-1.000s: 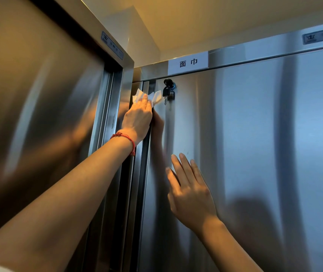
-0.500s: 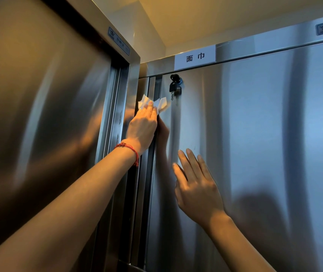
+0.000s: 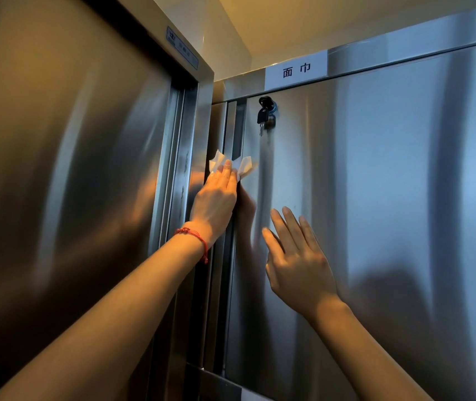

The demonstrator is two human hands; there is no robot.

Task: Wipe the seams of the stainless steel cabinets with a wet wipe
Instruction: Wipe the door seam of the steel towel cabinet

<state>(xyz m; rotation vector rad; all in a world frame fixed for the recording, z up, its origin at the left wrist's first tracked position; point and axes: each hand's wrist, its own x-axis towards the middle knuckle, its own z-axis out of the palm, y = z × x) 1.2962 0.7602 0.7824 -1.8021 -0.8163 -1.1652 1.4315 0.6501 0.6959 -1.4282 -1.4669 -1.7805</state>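
A white wet wipe point(image 3: 244, 167) lies over the vertical seam point(image 3: 232, 128) at the left edge of the right-hand stainless steel cabinet door point(image 3: 390, 198). My left hand point(image 3: 216, 201), a red string round its wrist, presses the wipe into the seam with straight fingers. The wipe's corners stick out on both sides of my fingertips. My right hand point(image 3: 294, 261) rests flat on the same door, fingers straight and pointing up, a little lower and to the right of the left hand.
A black key point(image 3: 264, 114) hangs in the lock near the door's top left corner, above the wipe. A white label point(image 3: 296, 70) sits on the top rail. The left-hand steel cabinet point(image 3: 72, 169) stands at an angle close by.
My left hand has slid the wipe down the seam, away from the key. My right hand has stayed flat on the door.
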